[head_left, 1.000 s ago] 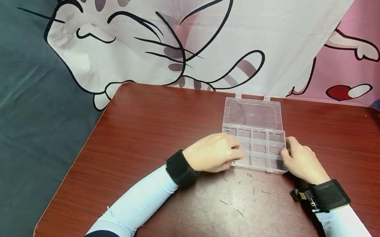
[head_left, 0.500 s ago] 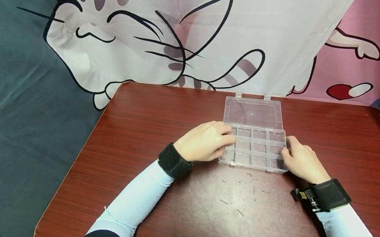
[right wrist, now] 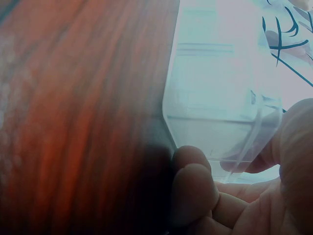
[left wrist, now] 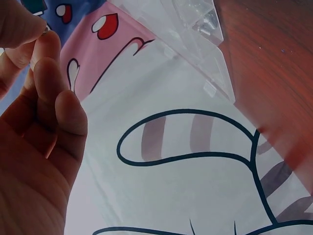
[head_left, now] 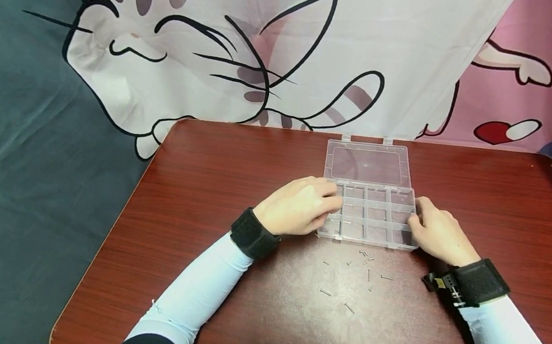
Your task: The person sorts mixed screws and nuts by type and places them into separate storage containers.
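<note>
A clear plastic compartment box (head_left: 376,213) lies near the back of the table, its lid (head_left: 371,167) folded back. My left hand (head_left: 299,206) is over the box's left column of compartments and hides part of it. In the left wrist view, its thumb and index finger pinch a tiny metal screw (left wrist: 46,30), mostly covered by the fingertips. Several small bits of metal show in the box's left compartments. My right hand (head_left: 441,234) grips the right side of the box, thumb and fingers around its corner (right wrist: 220,137) in the right wrist view.
Several loose small screws (head_left: 349,308) lie scattered on the brown wooden table (head_left: 258,329) in front of the box. A curtain with a cartoon cat (head_left: 175,70) hangs right behind the table's back edge. Each wrist wears a black band (head_left: 255,233).
My left hand has moved back and to the left, from the box's front-left part to its left column, and then stayed there. My right hand keeps its grip in the same spot.
</note>
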A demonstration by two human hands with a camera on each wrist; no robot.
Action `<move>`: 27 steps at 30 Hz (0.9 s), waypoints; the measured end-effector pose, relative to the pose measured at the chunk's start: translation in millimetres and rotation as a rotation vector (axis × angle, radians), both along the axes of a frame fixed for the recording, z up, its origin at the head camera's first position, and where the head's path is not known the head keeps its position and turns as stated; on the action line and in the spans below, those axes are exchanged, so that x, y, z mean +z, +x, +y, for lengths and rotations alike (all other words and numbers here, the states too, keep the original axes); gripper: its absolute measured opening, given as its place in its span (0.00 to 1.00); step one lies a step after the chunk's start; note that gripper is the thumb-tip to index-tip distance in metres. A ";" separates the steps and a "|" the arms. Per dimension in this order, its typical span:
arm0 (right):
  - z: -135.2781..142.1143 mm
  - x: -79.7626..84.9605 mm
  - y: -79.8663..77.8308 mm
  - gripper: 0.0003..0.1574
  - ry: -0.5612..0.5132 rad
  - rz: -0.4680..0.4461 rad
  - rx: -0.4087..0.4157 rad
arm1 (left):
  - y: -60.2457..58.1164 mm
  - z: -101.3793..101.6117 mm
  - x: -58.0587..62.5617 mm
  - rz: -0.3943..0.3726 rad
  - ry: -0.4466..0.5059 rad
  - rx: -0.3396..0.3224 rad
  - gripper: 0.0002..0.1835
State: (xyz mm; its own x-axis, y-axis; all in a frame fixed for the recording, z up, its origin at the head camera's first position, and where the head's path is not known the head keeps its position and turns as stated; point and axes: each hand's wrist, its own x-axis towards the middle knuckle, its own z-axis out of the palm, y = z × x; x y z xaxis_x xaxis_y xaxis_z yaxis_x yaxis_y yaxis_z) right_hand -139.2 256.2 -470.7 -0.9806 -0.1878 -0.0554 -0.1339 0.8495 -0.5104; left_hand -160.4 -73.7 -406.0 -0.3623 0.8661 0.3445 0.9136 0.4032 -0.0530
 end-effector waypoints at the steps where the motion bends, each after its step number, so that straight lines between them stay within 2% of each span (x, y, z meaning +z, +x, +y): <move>1: 0.1 -0.1 0.1 0.25 0.000 0.000 0.000 | 0.3 0.0 0.1 -0.006 -0.005 0.004 0.06; 2: 0.3 -0.2 0.2 0.25 0.000 -0.001 -0.001 | 0.8 -0.1 0.1 -0.028 -0.011 0.014 0.08; 3: 0.4 -0.2 0.3 0.25 0.000 -0.002 0.000 | 1.5 0.2 0.4 -0.056 -0.016 0.026 0.15; 7: 1.0 -0.3 0.1 0.25 0.003 -0.011 0.000 | 5.1 1.7 1.7 -0.155 -0.058 0.093 0.60; 9: 1.2 -0.3 -0.1 0.25 0.004 -0.016 -0.001 | 6.5 3.0 1.9 -0.177 -0.079 0.117 0.68; 14: 1.2 -0.6 -0.2 0.25 0.003 -0.019 -0.004 | 7.4 5.0 0.5 -0.165 -0.107 0.129 0.68; 18: 1.0 -0.8 -0.5 0.25 0.004 -0.018 -0.006 | 8.1 8.2 -2.0 -0.177 -0.117 0.100 0.62; 22: 0.5 -0.2 -1.1 0.26 0.003 -0.019 -0.005 | 11.0 17.0 -5.8 -0.172 -0.148 0.030 0.51; 27: -1.0 0.3 -1.2 0.26 0.002 -0.012 -0.002 | 20.7 31.8 -13.7 -0.102 -0.210 -0.064 0.41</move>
